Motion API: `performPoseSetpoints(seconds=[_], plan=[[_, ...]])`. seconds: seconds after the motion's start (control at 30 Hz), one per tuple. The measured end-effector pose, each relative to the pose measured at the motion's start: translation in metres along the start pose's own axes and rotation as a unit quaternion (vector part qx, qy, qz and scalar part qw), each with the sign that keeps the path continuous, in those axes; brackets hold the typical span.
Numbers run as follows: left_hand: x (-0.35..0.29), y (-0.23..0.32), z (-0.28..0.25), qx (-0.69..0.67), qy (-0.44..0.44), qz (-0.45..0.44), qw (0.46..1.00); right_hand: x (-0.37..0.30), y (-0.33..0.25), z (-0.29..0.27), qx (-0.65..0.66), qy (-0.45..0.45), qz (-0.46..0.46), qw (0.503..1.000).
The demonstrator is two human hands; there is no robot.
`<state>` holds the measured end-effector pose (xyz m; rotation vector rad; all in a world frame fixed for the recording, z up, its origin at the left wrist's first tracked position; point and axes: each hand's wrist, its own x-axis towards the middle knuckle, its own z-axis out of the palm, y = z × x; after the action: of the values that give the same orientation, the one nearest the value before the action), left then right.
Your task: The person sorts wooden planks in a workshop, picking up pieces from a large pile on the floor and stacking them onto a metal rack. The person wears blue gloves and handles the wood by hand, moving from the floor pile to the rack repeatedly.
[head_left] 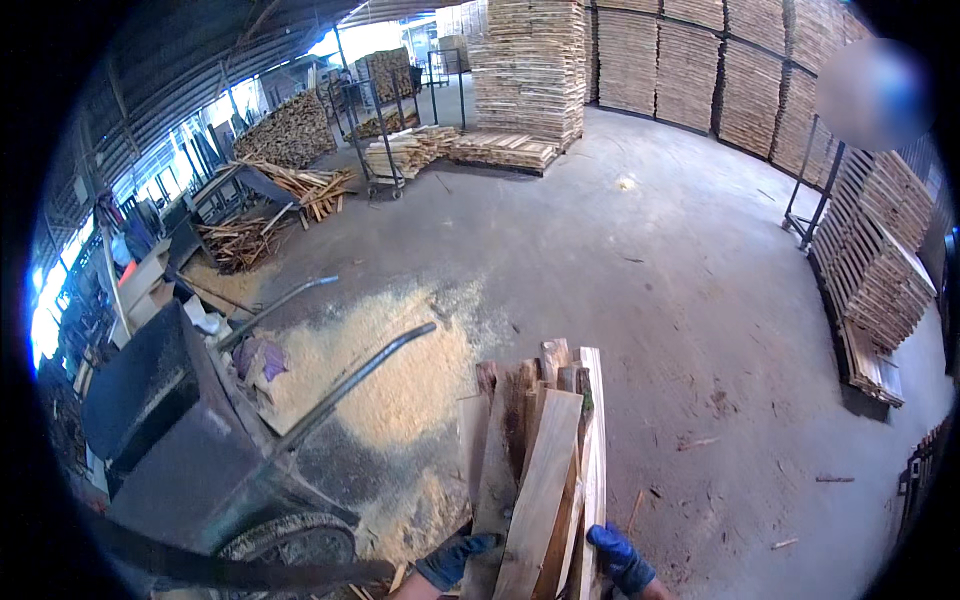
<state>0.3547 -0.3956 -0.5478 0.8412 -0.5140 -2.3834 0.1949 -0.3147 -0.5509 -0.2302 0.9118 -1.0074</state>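
I carry a bundle of rough wooden slats point(545, 450) that points away from me over the concrete floor. My left hand point(455, 560), in a blue glove, grips the bundle's near end from the left. On the bundle's right side, my right hand point(620, 558), also in a blue glove, holds the same end. Both hands sit at the bottom edge of the view, partly cut off.
A dark wheelbarrow point(190, 440) with long handles stands at the left beside a spread of sawdust point(400, 370). Tall stacks of boards point(530, 70) line the back, slanted pallets point(875, 270) lean at the right, scrap wood piles point(290, 190) lie at the far left.
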Motion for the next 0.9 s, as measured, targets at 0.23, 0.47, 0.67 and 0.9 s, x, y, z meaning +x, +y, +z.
performPoseSetpoints(seconds=[0.23, 0.47, 0.67, 0.9], plan=[[0.023, 0.180, -0.057, 0.045, 0.131, 0.123, 0.983, 0.150, -0.179, 0.083, -0.064, -0.147, -0.009, 0.987], [0.099, 0.292, -0.078, 0.027, 0.246, 0.224, 0.943, 0.311, -0.308, 0.129, -0.139, -0.214, 0.076, 0.964], [0.183, 0.379, -0.099, -0.001, 0.272, 0.233, 0.934, 0.440, -0.393, 0.164, -0.193, -0.253, 0.092, 0.944], [0.292, 0.528, -0.137, 0.006, 0.203, 0.228, 0.952, 0.581, -0.490, 0.213, -0.248, -0.222, 0.055, 0.941]])
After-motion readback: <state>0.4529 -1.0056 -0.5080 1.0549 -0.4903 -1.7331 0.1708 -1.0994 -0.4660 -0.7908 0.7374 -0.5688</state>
